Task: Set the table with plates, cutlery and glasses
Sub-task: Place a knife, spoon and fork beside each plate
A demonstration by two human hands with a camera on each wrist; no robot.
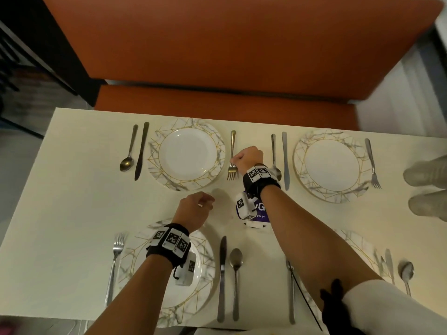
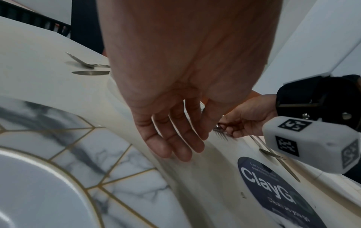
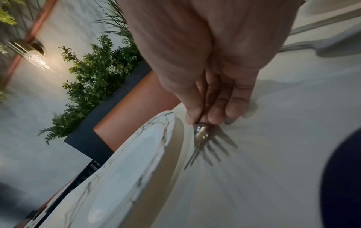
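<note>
Four round plates with marbled, gold-lined rims lie flat on the desk [image 1: 72, 201], two far and two near. The far-left plate [image 1: 186, 154] has a spoon [image 1: 128, 151] and knife [image 1: 141, 151] to its left and a fork [image 1: 232, 155] just to its right, tines pointing near, pinched at the neck. The other plates each have a fork, knife and spoon beside them.

You have a cream desk [image 1: 72, 213] before you. Four marble-rimmed plates lie on it: at 11 o'clock [image 1: 186, 153], 1 o'clock [image 1: 332, 164], 7 o'clock [image 1: 169, 274] and a partly hidden one at 5 o'clock [image 1: 358, 245]. Beside each plate lie a fork, a knife and a spoon. Near the middle, a dark round sticker [image 2: 273, 192] is on the desk surface.
</note>
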